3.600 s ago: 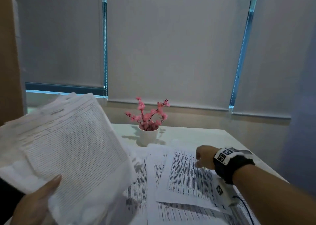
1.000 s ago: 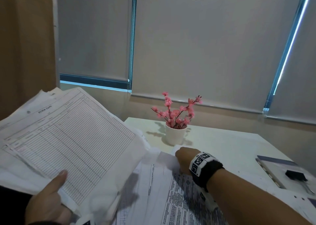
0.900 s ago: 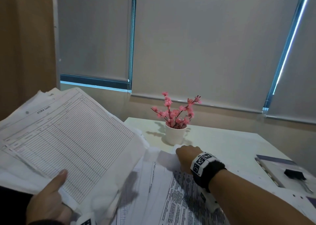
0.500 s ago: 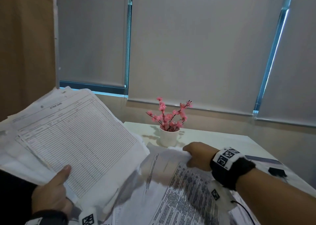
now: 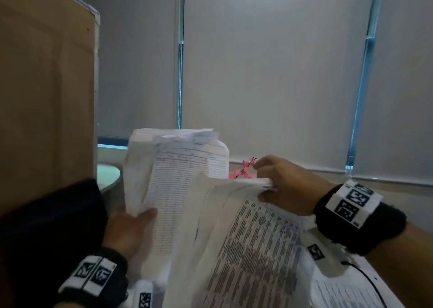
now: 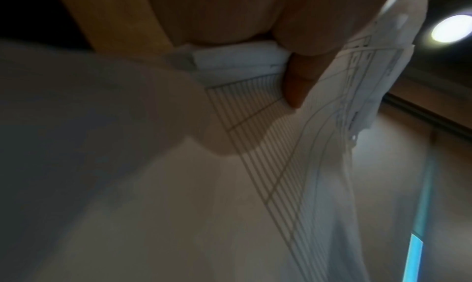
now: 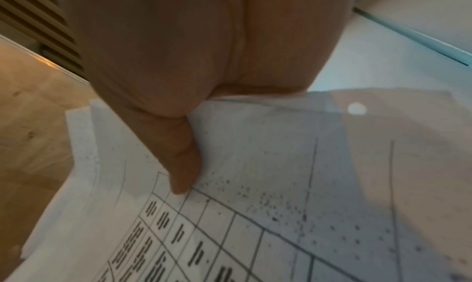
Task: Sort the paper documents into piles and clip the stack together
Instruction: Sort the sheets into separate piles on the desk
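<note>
My left hand grips a thick stack of ruled forms, held upright and bowed, its thumb pressed on the top sheet. My right hand pinches the far edge of a bundle of densely printed sheets and holds it raised off the table, tilted toward the stack. In the right wrist view the thumb lies on the top printed sheet. More printed pages lie flat at the lower right.
A pink flower sprig shows between the two bundles; its pot is hidden. A tall brown panel stands at the left with a round pale tabletop edge beside it. Closed grey blinds fill the back.
My right hand has lifted the printed sheets off the table and toward the left stack. The left hand has turned its stack from lying slanted to nearly upright. The view has swung upward.
</note>
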{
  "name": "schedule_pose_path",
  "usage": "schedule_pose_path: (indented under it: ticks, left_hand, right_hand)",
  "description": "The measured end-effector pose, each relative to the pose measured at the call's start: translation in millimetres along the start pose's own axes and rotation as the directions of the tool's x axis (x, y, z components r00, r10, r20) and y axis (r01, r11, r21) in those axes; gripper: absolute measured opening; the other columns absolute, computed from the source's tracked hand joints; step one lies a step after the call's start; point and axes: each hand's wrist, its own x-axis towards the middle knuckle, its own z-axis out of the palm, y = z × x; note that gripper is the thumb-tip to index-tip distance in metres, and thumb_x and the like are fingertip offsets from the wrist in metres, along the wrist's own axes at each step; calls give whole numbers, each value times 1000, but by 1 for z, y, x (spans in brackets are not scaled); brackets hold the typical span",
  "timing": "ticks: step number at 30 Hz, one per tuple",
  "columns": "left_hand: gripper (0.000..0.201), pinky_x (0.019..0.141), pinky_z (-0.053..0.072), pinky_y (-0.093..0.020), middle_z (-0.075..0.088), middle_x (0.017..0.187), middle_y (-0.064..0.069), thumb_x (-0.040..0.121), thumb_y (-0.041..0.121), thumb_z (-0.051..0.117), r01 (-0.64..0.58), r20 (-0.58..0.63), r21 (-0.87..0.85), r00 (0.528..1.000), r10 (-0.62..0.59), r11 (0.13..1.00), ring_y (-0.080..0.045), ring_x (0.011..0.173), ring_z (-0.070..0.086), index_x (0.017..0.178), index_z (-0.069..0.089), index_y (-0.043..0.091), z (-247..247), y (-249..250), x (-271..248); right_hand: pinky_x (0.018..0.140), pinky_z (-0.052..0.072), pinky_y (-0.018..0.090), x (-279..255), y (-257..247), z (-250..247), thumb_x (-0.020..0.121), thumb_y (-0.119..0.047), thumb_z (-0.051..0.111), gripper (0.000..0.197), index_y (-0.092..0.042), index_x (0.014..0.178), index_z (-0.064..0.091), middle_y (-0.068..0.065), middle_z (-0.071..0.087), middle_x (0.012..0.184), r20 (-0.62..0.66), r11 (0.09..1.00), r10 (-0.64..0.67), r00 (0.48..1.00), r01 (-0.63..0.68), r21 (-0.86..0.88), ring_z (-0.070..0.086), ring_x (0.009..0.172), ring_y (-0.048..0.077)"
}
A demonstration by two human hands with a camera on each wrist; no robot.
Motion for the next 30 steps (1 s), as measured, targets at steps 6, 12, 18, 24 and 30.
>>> schedule_pose_path:
  ticks: [6,12,18,24,30]
  left_hand:
    - [24,74,57,-49,73,76,-24,71,21,64,65,390,-52,920,-40,997,-38,73,71,69,76,1,50,27,-63]
    - [59,50,53,-20,76,66,-7,97,-11,44,-53,515,10,856,41,999,-13,58,72,58,79,16,69,39,-93]
    - [37,80,54,-37,80,94,-5,89,58,62,-1,489,-66,872,34,998,-18,86,76,85,83,28,58,37,-82]
    - [62,77,59,-33,77,97,17,55,50,92,-196,474,94,871,129,976,-12,89,74,107,64,32,69,40,-88]
    - [18,63,59,-26,79,80,10,84,5,76,-125,330,44,938,103,991,-11,70,75,95,71,17,87,34,-99]
  right_hand:
    - [116,26,49,-4,-9,-24,83,-33,70,15,-29,98,69,6,30,158,-145,990,-72,987,53,-129,26,146,29]
    - [64,47,29,-19,1,-31,83,-25,67,8,-19,83,63,-5,56,88,-173,997,-32,984,20,-70,57,73,17]
    - [62,43,25,-32,6,-35,87,-24,63,19,-30,78,48,-7,52,86,-148,996,49,988,-59,-63,55,75,16]
    - [66,45,28,-35,3,-32,86,-23,61,17,-33,79,49,-7,53,87,-107,997,68,992,-73,-37,55,77,14]
    - [64,42,27,-34,-8,-24,88,-26,61,17,-29,79,48,-6,55,86,-144,996,5,990,-17,-85,54,72,15]
